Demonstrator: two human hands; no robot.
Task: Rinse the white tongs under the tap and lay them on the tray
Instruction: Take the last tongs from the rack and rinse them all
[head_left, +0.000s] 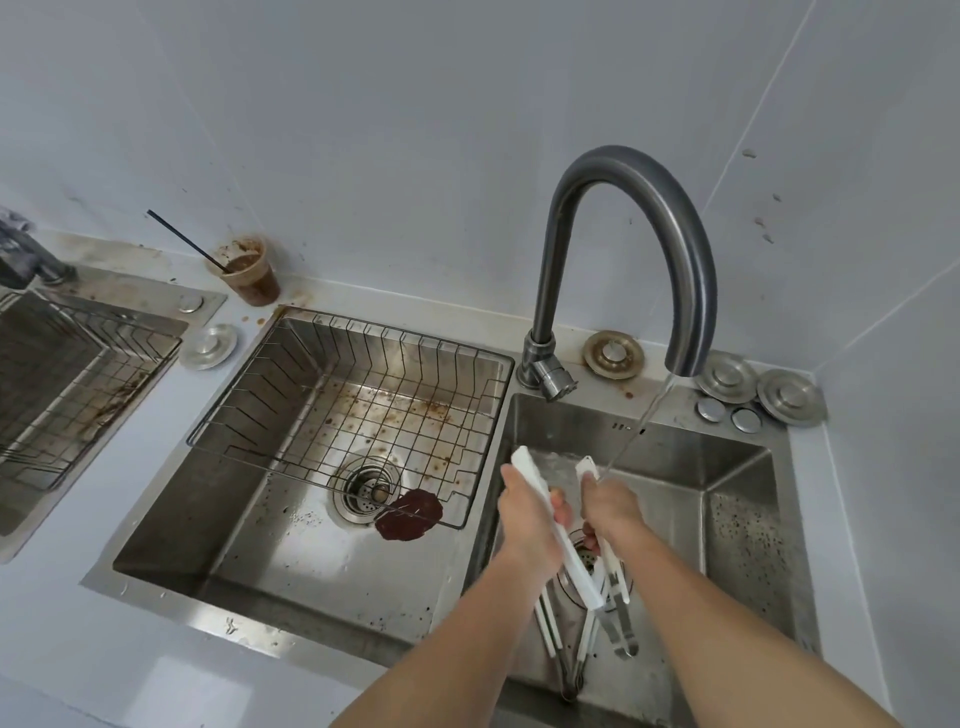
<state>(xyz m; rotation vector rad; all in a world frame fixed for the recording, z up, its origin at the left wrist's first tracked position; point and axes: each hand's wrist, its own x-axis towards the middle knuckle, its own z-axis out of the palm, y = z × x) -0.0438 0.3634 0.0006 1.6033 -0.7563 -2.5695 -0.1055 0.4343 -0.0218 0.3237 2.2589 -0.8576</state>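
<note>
Both hands grip the white tongs (545, 512), left hand (524, 512) on one arm, right hand (610, 501) on the other. The tap (631, 249) stream strikes by the right knuckles; turning each arm through it would rinse both faces.

No readable text, label, brand, number or sign appears anywhere in the view. The plastic cup (249, 273) by the wall carries no legible print, only brown stains, and the tap (623, 249), the steel sink (737, 457) and the wall tiles show no markings that can be read.
</note>
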